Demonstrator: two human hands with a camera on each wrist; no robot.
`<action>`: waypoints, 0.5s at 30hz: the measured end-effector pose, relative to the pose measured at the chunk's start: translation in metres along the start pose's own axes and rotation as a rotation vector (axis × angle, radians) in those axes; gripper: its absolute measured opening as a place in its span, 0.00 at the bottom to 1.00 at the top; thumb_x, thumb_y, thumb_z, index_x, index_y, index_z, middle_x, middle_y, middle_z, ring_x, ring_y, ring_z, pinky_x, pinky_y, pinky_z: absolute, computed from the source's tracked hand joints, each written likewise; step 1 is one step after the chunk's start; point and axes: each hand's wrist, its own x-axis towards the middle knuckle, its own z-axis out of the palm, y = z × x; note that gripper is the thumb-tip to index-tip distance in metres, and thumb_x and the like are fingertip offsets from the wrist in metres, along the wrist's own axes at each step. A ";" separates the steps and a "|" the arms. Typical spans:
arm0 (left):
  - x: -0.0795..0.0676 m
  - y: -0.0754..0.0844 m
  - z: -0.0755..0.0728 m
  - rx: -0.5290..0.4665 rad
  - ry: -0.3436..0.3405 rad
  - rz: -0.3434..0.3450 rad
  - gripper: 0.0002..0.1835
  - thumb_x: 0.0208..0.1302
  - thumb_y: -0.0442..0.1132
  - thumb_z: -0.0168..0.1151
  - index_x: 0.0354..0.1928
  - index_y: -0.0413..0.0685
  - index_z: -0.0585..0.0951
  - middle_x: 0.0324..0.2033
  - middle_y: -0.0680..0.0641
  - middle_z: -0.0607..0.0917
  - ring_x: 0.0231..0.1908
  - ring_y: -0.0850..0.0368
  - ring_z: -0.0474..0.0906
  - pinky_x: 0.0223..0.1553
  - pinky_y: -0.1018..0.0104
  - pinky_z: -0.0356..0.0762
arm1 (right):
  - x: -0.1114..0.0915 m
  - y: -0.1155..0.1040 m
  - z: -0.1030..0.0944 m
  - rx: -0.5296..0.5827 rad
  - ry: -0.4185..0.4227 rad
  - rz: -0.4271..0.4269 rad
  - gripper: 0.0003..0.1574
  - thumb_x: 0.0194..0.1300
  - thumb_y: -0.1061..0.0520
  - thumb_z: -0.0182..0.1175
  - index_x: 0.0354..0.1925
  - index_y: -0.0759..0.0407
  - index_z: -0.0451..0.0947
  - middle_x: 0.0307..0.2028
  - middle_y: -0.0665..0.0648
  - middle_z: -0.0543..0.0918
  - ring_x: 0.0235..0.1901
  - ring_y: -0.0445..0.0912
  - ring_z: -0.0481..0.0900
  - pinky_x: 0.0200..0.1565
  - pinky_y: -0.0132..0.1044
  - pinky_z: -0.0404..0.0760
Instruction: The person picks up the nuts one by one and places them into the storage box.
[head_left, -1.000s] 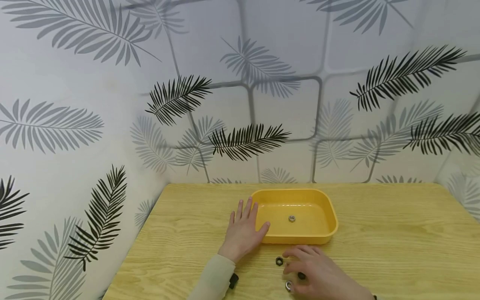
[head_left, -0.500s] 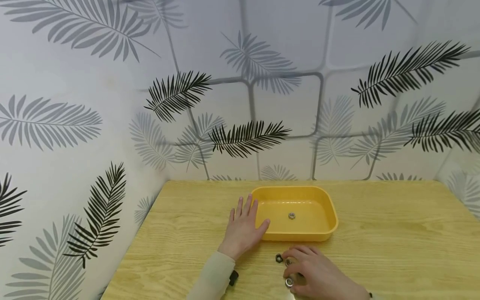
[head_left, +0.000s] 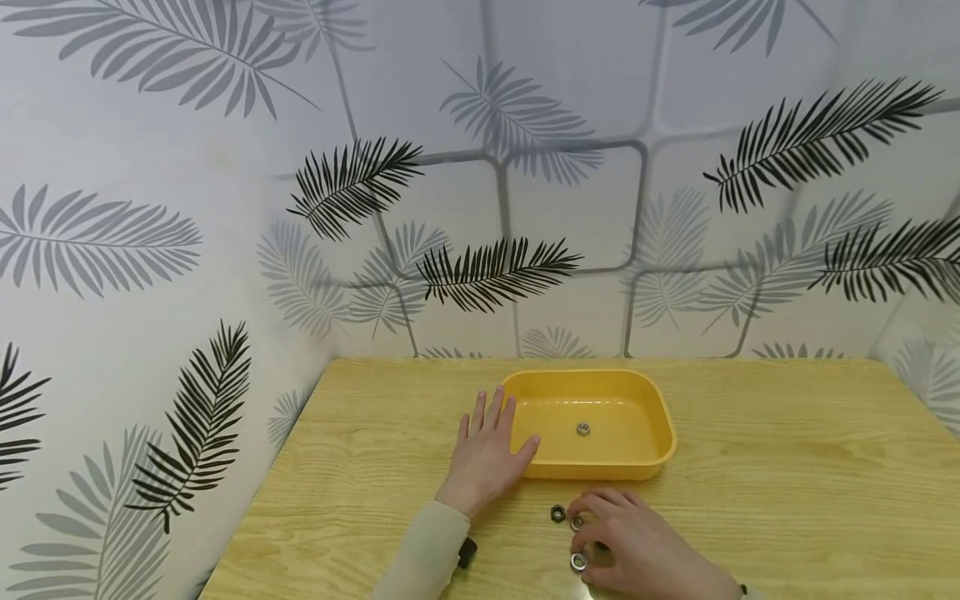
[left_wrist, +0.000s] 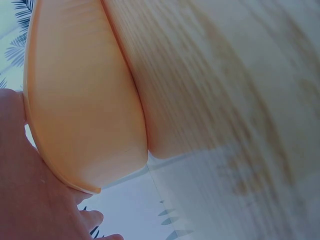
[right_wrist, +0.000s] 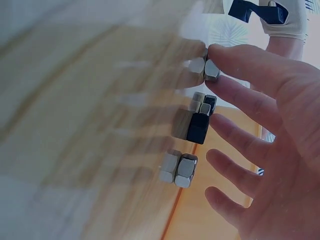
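Note:
My left hand [head_left: 486, 462] rests spread along the left end of a yellow tray [head_left: 592, 473], thumb over its rim, fingers straight. In the left wrist view that hand [left_wrist: 40, 175] lies against the tray's edge [left_wrist: 90, 110]. In front of the tray my right hand [head_left: 637, 542] is low over the table. Its thumb and index finger pinch a silver hex nut [right_wrist: 212, 70], also seen in the head view as a silver nut [head_left: 578, 562]. A black nut [right_wrist: 198, 127] and another silver nut [right_wrist: 186, 170] stand by the other fingertips.
One silver nut [head_left: 582, 428] lies inside the tray. Just left of the right fingertips are a dark nut [head_left: 558, 513] and a silver one [head_left: 577, 522]. A wood-grain table [head_left: 787, 467] meets a leaf-patterned wall [head_left: 570, 208] at the back.
The head view has tipped down slightly, so everything sits higher in it. A silver nut by the right index finger has come into sight. The left hand keeps its place on the tray.

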 end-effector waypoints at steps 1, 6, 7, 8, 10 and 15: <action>0.000 0.000 0.000 -0.002 0.001 0.001 0.40 0.72 0.65 0.44 0.77 0.49 0.57 0.77 0.47 0.49 0.76 0.45 0.38 0.70 0.41 0.45 | 0.000 0.000 0.000 0.004 -0.002 0.001 0.06 0.56 0.44 0.71 0.32 0.31 0.83 0.50 0.43 0.79 0.53 0.47 0.74 0.55 0.56 0.70; 0.000 0.000 -0.001 -0.007 -0.001 0.001 0.40 0.72 0.65 0.45 0.77 0.48 0.57 0.77 0.47 0.49 0.76 0.45 0.38 0.70 0.41 0.45 | 0.001 0.000 -0.001 0.006 0.001 -0.013 0.05 0.57 0.44 0.70 0.32 0.31 0.83 0.49 0.43 0.79 0.52 0.46 0.74 0.54 0.56 0.71; 0.000 0.000 -0.001 -0.007 -0.002 0.001 0.40 0.72 0.65 0.45 0.77 0.49 0.57 0.77 0.47 0.49 0.76 0.45 0.38 0.70 0.41 0.45 | 0.001 0.000 -0.001 0.007 0.002 -0.018 0.05 0.58 0.44 0.70 0.32 0.31 0.83 0.49 0.43 0.79 0.52 0.46 0.74 0.53 0.56 0.71; 0.000 0.000 -0.001 -0.008 -0.002 0.000 0.41 0.72 0.65 0.44 0.77 0.49 0.57 0.77 0.47 0.49 0.76 0.45 0.38 0.70 0.41 0.45 | 0.001 0.000 -0.001 0.010 0.003 -0.021 0.05 0.58 0.45 0.70 0.33 0.31 0.83 0.49 0.42 0.79 0.52 0.46 0.74 0.53 0.56 0.71; 0.000 0.000 -0.001 -0.009 -0.004 -0.002 0.41 0.72 0.65 0.44 0.77 0.49 0.57 0.77 0.47 0.49 0.76 0.45 0.38 0.70 0.41 0.45 | 0.001 0.001 -0.001 0.017 0.005 -0.029 0.05 0.58 0.45 0.70 0.33 0.31 0.83 0.49 0.42 0.79 0.51 0.46 0.74 0.52 0.56 0.72; 0.000 -0.001 0.000 -0.010 -0.010 -0.008 0.41 0.72 0.66 0.44 0.77 0.50 0.56 0.77 0.48 0.48 0.76 0.46 0.36 0.70 0.41 0.44 | 0.001 0.000 -0.002 0.031 0.008 -0.027 0.06 0.58 0.45 0.71 0.33 0.30 0.83 0.50 0.42 0.79 0.52 0.46 0.74 0.52 0.56 0.72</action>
